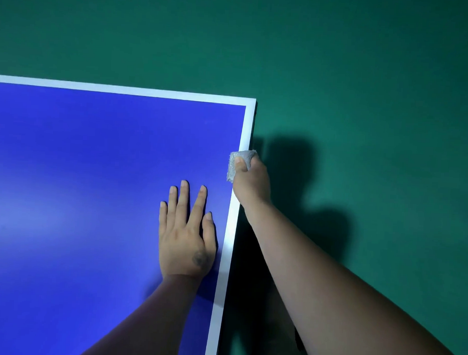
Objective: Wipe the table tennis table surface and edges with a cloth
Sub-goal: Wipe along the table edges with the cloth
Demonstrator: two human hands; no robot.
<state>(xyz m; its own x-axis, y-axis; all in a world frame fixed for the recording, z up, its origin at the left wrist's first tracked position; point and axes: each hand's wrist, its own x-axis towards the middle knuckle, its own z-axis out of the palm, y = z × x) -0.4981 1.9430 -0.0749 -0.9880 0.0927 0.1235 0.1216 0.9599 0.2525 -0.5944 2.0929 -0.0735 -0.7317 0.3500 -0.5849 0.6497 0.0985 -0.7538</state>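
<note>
Head view: right hand [250, 182] grips cloth [237, 164] against table [67, 170] edge; left hand [184, 234] flat.

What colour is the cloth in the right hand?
Light grey, textured; the cloth is gripped by the right hand at the table's white edge, seen in the head view.

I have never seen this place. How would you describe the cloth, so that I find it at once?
Start from the blue table tennis table and follow its white right edge toward the far corner. Partway along, the right hand grips a small bunched cloth against that edge. It is pale grey and rough-textured, the only soft thing there; the left hand lies flat and holds nothing.
</note>
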